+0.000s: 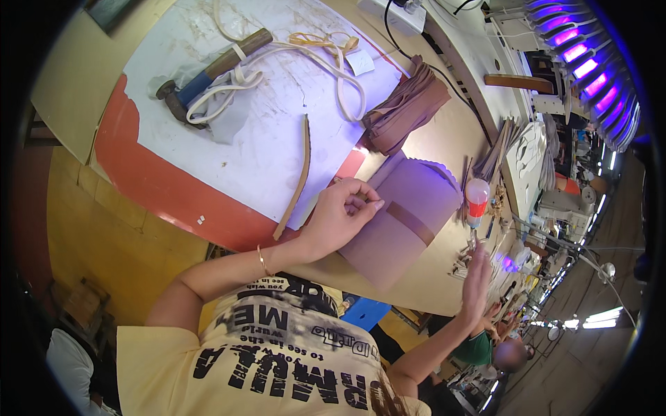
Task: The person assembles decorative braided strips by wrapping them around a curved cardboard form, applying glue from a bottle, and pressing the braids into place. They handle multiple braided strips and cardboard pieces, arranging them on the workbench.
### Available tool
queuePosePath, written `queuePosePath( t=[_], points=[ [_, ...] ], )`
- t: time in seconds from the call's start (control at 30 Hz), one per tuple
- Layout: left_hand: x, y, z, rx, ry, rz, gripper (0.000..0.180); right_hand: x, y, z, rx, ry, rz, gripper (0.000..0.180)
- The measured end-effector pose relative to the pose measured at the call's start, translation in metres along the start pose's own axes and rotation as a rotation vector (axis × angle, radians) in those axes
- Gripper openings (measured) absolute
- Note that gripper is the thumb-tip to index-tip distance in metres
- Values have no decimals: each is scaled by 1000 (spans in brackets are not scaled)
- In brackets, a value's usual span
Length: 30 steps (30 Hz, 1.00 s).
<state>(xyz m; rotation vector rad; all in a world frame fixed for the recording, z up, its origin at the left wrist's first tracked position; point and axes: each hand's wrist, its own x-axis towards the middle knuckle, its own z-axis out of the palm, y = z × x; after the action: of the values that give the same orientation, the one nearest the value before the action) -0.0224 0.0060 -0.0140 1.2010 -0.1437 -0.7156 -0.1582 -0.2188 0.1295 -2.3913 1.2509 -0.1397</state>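
A mauve-brown leather panel [388, 239] with a wavy far edge lies on the bench, and a darker brown strap [411, 223] crosses it. My left hand [341, 213] is over the panel's left side, its thumb and forefinger pinched together close to the strap's end. Whatever may be between those fingertips is too small to make out. To the right of the panel my right hand [475, 281] is raised, seen edge-on, with straight fingers and nothing in it. Just beyond its fingertips stands a rounded white-and-red bottle [477, 201].
A hammer [208, 76] with white cord [347, 90] around it lies on the white sheet [270, 149]. Near my left wrist is a narrow brown strip [302, 170]. Stacked leather pieces [406, 107] sit beyond the panel. Purple-lit lamps [586, 66] hang upper right; another person [479, 347] is at lower right.
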Motion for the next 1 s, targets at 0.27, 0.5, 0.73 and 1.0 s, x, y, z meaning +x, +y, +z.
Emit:
queuePosePath(
  t=[0.27,0.5,0.73,1.0],
  points=[
    [-35,0,-1,338,-80,320,33,-11,-132,19,-246,-507,-211,32],
    [-41,3,-13,552,-130,426,58,4,-148,40,-441,-712,-383,30],
    [-56,-9,4,704,-229,732,68,8,-162,45,-590,-633,-456,20],
    [-43,-29,6,867,-59,853,38,11,-152,68,-329,-645,-175,24]
  ],
)
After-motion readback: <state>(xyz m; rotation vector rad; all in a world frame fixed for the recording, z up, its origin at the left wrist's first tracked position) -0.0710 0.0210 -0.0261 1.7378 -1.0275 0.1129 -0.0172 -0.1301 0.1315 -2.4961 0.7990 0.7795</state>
